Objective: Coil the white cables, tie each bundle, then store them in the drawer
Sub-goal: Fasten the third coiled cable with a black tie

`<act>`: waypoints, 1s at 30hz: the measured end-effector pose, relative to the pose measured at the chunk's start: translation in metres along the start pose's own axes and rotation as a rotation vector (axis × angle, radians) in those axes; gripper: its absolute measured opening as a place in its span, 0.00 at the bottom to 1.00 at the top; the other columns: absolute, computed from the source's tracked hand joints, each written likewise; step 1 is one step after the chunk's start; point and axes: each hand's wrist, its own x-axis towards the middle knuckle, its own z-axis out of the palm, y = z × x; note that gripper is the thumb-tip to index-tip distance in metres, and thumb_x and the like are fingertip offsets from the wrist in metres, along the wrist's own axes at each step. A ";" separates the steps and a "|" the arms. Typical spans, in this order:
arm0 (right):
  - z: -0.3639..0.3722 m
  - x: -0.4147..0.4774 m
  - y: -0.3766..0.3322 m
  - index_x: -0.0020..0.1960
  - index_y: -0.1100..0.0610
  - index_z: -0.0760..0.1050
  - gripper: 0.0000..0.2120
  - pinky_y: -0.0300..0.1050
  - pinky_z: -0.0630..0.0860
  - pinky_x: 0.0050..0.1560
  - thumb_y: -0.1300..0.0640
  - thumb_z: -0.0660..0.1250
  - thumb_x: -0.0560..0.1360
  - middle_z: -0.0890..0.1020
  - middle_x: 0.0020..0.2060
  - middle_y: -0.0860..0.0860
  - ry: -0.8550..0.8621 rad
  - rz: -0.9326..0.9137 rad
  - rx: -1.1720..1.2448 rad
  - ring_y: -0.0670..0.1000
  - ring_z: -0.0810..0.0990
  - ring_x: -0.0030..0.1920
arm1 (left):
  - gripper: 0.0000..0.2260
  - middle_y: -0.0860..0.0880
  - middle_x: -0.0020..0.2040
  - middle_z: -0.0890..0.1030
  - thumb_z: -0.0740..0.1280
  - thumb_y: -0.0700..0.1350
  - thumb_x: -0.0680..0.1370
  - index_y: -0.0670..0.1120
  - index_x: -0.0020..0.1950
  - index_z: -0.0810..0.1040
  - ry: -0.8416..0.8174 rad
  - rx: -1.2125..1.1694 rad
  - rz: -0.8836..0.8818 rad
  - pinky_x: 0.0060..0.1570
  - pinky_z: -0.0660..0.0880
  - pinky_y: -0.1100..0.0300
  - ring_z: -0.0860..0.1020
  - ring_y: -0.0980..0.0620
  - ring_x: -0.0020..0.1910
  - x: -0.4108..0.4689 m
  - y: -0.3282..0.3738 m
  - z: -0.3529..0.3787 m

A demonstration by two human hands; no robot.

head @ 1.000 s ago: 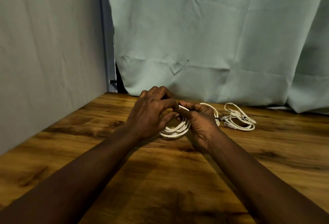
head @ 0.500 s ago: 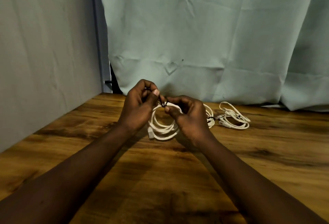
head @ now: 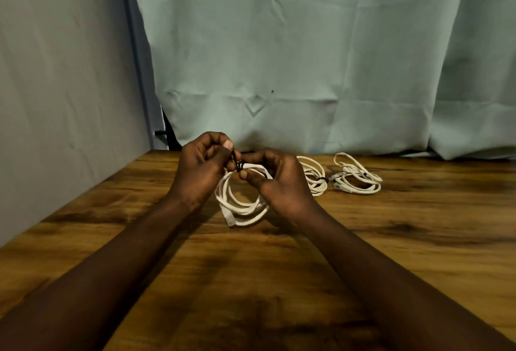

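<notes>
A coiled white cable [head: 242,205] hangs between both hands just above the wooden table [head: 418,253], its lower loops near the surface. My left hand [head: 201,172] pinches one end of a thin black tie [head: 238,165] at the top of the coil. My right hand [head: 279,183] pinches the tie and the coil's top from the other side. A second white coil [head: 314,176] with a black tie lies on the table just behind my right hand. A third white coil [head: 358,179] lies further right.
A pale green curtain [head: 307,71] hangs behind the table's far edge. A grey wall [head: 55,99] closes off the left side. A dark bracket [head: 164,133] shows in the gap at the back left corner. No drawer is in view.
Both hands have lifted the coil from the table so that it hangs upright. The fingers have moved apart, and the black tie now shows between them.
</notes>
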 end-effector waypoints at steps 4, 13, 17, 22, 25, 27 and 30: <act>0.003 -0.002 0.002 0.52 0.52 0.85 0.10 0.57 0.81 0.60 0.63 0.76 0.73 0.88 0.49 0.46 -0.002 0.016 0.007 0.45 0.86 0.53 | 0.02 0.44 0.39 0.80 0.65 0.36 0.82 0.37 0.52 0.77 0.007 0.061 0.020 0.35 0.75 0.65 0.76 0.57 0.31 0.000 -0.001 0.000; 0.006 -0.014 -0.008 0.54 0.51 0.85 0.11 0.50 0.82 0.52 0.61 0.74 0.74 0.88 0.48 0.45 0.246 -0.192 -0.253 0.43 0.85 0.49 | 0.04 0.43 0.35 0.84 0.75 0.38 0.76 0.40 0.49 0.83 0.072 0.161 0.085 0.35 0.76 0.65 0.81 0.55 0.32 -0.003 -0.004 0.011; 0.006 -0.012 -0.007 0.54 0.52 0.82 0.11 0.51 0.82 0.50 0.58 0.76 0.72 0.87 0.46 0.45 0.311 -0.165 -0.250 0.44 0.85 0.48 | 0.03 0.48 0.39 0.86 0.76 0.39 0.75 0.44 0.48 0.86 0.090 0.192 0.112 0.41 0.82 0.56 0.85 0.51 0.37 -0.006 -0.009 0.014; 0.007 -0.011 -0.004 0.51 0.52 0.82 0.09 0.52 0.81 0.46 0.53 0.77 0.73 0.86 0.43 0.45 0.368 -0.177 -0.278 0.46 0.85 0.45 | 0.06 0.55 0.42 0.87 0.74 0.39 0.76 0.48 0.49 0.87 0.066 0.344 0.162 0.46 0.84 0.51 0.86 0.56 0.42 -0.011 -0.006 0.017; 0.009 -0.011 -0.002 0.50 0.52 0.82 0.08 0.51 0.82 0.46 0.55 0.77 0.73 0.85 0.43 0.44 0.351 -0.158 -0.238 0.45 0.84 0.46 | 0.06 0.56 0.41 0.86 0.72 0.40 0.77 0.50 0.49 0.86 0.076 0.399 0.199 0.43 0.83 0.49 0.85 0.56 0.40 -0.012 -0.004 0.016; 0.010 -0.011 -0.001 0.50 0.51 0.81 0.08 0.53 0.82 0.48 0.56 0.77 0.72 0.85 0.44 0.45 0.346 -0.142 -0.173 0.45 0.84 0.47 | 0.06 0.55 0.39 0.86 0.72 0.41 0.76 0.51 0.49 0.86 0.079 0.426 0.216 0.40 0.82 0.48 0.84 0.54 0.38 -0.011 -0.004 0.015; 0.010 -0.010 -0.001 0.49 0.51 0.81 0.09 0.56 0.82 0.48 0.55 0.77 0.71 0.84 0.45 0.46 0.351 -0.148 -0.103 0.48 0.84 0.47 | 0.06 0.53 0.38 0.85 0.72 0.41 0.76 0.51 0.48 0.85 0.061 0.444 0.232 0.38 0.81 0.47 0.84 0.52 0.36 -0.010 -0.004 0.013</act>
